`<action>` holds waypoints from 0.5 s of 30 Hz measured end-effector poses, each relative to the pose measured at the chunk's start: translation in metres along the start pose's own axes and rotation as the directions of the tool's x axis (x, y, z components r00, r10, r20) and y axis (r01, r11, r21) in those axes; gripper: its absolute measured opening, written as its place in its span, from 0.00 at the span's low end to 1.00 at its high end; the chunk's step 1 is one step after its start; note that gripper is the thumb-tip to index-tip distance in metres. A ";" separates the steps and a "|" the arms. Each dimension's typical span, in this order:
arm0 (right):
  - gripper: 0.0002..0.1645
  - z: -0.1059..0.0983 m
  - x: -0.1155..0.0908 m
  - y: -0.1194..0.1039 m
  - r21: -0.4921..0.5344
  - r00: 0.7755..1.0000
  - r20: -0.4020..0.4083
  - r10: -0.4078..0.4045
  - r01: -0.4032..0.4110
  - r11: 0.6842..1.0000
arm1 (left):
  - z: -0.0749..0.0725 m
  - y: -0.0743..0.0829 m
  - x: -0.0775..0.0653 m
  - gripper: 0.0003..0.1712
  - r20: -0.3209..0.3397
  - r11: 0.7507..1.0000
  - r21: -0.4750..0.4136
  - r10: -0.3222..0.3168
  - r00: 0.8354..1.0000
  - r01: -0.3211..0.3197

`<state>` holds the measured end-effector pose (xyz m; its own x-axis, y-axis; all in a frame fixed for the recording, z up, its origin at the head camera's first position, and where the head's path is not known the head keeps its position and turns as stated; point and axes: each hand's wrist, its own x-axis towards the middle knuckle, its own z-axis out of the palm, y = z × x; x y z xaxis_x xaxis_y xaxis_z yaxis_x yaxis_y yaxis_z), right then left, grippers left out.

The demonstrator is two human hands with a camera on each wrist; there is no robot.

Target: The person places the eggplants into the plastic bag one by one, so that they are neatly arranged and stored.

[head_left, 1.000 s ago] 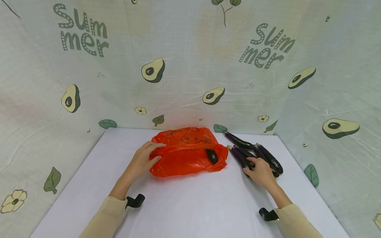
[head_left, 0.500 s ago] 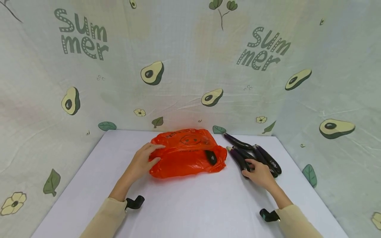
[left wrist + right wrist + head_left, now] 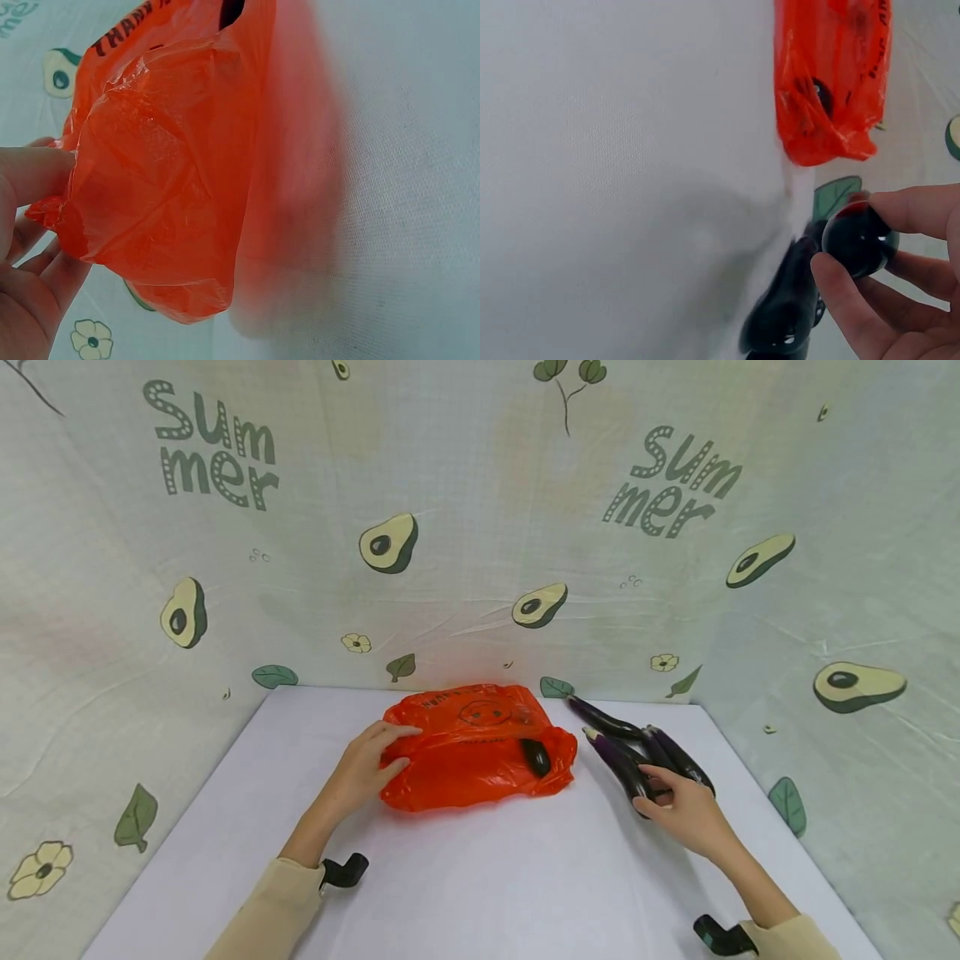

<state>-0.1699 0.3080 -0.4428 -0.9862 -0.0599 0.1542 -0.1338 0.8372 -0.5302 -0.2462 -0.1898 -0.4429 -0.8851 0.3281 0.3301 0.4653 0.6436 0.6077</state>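
Note:
A red-orange plastic bag [image 3: 457,777] with dark print lies on the white table, its opening to the right. One dark eggplant [image 3: 537,758] shows inside at its mouth. At the bag's left end my left hand [image 3: 363,770] holds the plastic between thumb and fingers, as the left wrist view shows with the crumpled edge [image 3: 56,214]. My right hand [image 3: 693,814] grips another eggplant [image 3: 617,762] by its rounded end, stem pointing away toward the back. In the right wrist view that eggplant's round end [image 3: 859,241] sits between thumb and fingertips, above the others.
Several more eggplants lie right of the bag, one long eggplant [image 3: 603,720] toward the back and another eggplant [image 3: 681,756] at the right. A patterned cloth wall [image 3: 465,485] closes off the back and sides of the white table [image 3: 480,877].
My right hand has lifted the nearest eggplant off the pile and moved slightly right and toward me. My left hand stays at the bag's left end.

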 end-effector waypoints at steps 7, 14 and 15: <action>0.37 -0.011 -0.017 -0.022 0.057 0.999 0.044 -0.002 0.000 0.998 | 0.000 0.002 0.000 0.31 0.009 1.000 -0.001 0.003 1.000 -0.003; 0.35 -0.004 -0.021 -0.046 0.130 0.994 0.109 -0.032 0.017 0.991 | 0.001 0.002 0.000 0.32 0.007 1.000 0.005 0.008 1.000 -0.008; 0.35 -0.002 -0.020 -0.048 0.135 0.993 0.117 -0.034 0.018 0.991 | 0.001 0.002 0.000 0.32 0.006 1.000 0.002 0.008 1.000 -0.008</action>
<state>-0.1440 0.2698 -0.4190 -0.9857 -0.1516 0.0731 -0.1632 0.7547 -0.6355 -0.2448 -0.1879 -0.4421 -0.8816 0.3374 0.3300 0.4719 0.6425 0.6037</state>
